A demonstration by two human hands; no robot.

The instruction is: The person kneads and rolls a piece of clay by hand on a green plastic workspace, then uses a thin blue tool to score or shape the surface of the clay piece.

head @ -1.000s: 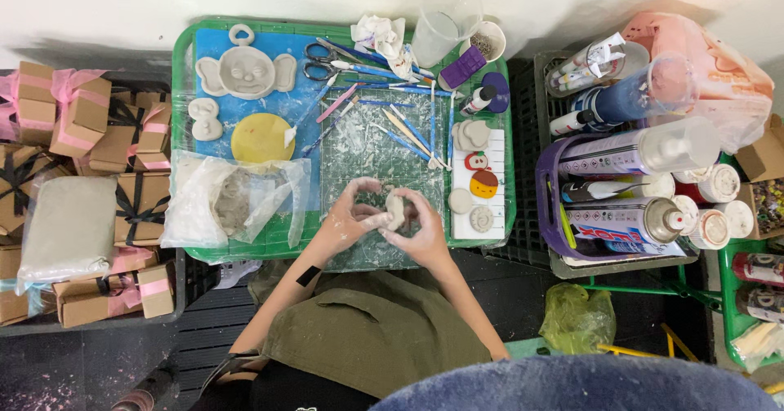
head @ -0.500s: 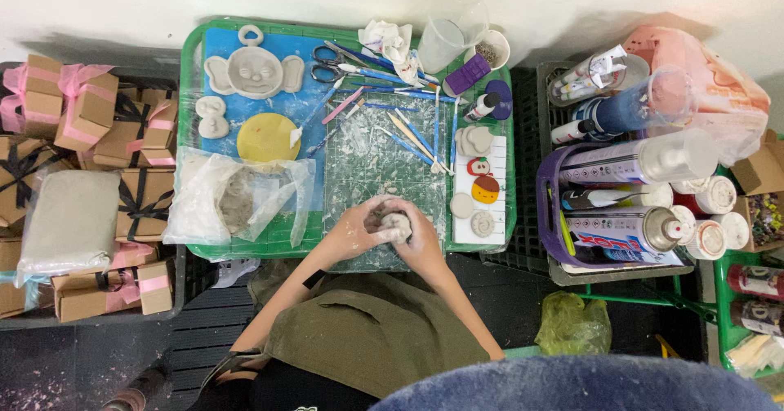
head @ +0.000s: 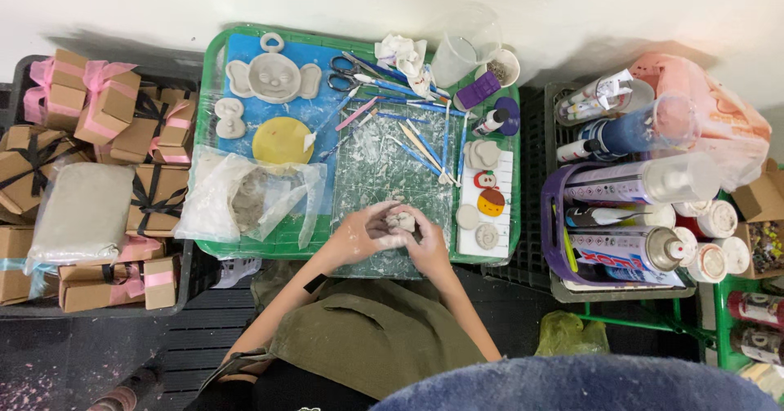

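Clay lump point(head: 402, 219), small and grey, sits squeezed between the left hand point(head: 365, 233) and the right hand point(head: 426, 244), with both hands closed tight around it over the clear cutting mat point(head: 384, 166) on the green tray point(head: 214, 239). To the left of the hands lie a wrapped grey clay block point(head: 77, 211), brown gift boxes point(head: 155, 191) with ribbons, and a plastic bag point(head: 245, 203) with more clay. Just up from the hands are thin clay tools point(head: 420, 146), and to the right sit little clay shapes point(head: 488, 203) on a white board, then spray cans point(head: 629, 248) in a purple basket point(head: 549, 239).
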